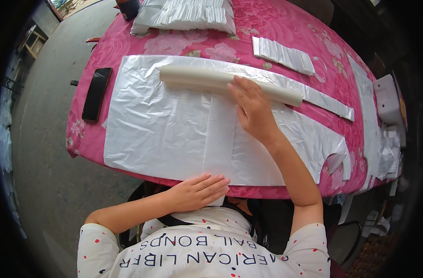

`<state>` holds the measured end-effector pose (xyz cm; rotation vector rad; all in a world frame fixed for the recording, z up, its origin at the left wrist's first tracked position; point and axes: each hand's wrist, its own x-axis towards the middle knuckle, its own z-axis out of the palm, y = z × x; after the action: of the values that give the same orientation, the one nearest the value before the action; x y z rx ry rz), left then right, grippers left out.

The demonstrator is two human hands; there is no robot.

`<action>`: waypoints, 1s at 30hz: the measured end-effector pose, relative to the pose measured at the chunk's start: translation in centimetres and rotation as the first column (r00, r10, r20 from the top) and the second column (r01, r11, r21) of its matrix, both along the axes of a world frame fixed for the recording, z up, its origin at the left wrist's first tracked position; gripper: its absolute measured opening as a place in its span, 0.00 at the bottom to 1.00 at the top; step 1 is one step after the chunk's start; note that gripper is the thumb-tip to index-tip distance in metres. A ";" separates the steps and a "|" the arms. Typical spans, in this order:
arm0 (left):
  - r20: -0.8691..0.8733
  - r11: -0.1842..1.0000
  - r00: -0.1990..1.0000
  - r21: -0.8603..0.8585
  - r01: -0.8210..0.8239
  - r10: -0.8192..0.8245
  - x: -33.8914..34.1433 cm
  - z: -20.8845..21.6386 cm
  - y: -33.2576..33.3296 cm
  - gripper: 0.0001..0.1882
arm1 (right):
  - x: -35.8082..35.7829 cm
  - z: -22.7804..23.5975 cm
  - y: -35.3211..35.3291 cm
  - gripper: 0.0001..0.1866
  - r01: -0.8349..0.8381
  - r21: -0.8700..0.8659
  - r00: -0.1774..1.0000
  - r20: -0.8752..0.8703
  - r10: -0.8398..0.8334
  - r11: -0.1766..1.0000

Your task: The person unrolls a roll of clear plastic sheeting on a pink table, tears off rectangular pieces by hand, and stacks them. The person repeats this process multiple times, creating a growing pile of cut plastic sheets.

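A wide sheet of thin white plastic (pixel 146 125) lies over the table, with a narrower folded strip (pixel 219 139) down its middle. Across its far part rests a long beige tube (pixel 193 77). My right hand (pixel 255 109) lies on this tube with its fingers stretched out over it. At the near table edge, my left hand (pixel 200 191) rests flat, fingers straight and side by side, by the lower end of the strip. Neither hand grips anything.
A pink floral cloth (pixel 105 58) covers the table. A black phone (pixel 97 95) lies at the left. Stacks of folded white plastic (pixel 188 16) and a smaller row (pixel 283 55) lie at the far side. A white plastic container (pixel 387 99) stands at the right edge.
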<state>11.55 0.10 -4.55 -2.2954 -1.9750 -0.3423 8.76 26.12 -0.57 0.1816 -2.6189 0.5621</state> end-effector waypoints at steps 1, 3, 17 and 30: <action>-0.007 1.000 1.000 -0.001 -0.019 0.019 -0.2 0.4 0.0 0.21 | 1.7 0.2 -0.4 0.26 -0.084 0.006 0.995 0.055 0.083 0.996; 0.026 0.999 0.999 -0.009 -0.037 0.037 -0.8 0.8 -0.1 0.20 | 5.0 -0.1 -1.6 0.26 -0.256 -0.208 0.905 0.292 0.310 0.944; 0.332 0.969 0.916 0.018 -0.245 0.225 -3.6 2.0 1.4 0.30 | 9.8 -1.1 -5.2 0.19 -0.186 0.034 0.974 0.141 0.179 0.982; 0.867 0.789 0.302 -0.153 -0.595 0.397 -5.2 3.6 3.7 0.27 | 5.5 1.1 -3.9 0.13 0.529 -0.578 0.732 0.681 0.010 0.621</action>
<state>6.38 3.78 -0.96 -1.2135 -2.7190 -1.8427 14.26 22.18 0.55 -0.8263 -2.6190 1.7852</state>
